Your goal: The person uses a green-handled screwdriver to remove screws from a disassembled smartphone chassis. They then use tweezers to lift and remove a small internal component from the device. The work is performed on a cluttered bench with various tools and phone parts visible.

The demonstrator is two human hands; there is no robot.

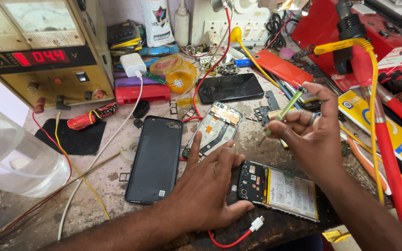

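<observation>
My left hand (208, 186) lies flat beside the opened phone (278, 189) — my right hand (310, 128) pinches a slim green screwdriver (285, 110).

A red-lit digital display (40, 57) glows at my far left; a white pouch (156, 21) stands behind; a yellow-blue box (381, 122) lies right.

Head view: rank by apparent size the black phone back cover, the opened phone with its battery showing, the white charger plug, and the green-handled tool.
1. black phone back cover
2. opened phone, a bit smaller, though partly hidden by the left hand
3. green-handled tool in the right hand
4. white charger plug; it sits farther back, so this last ranking is unsure.
</observation>
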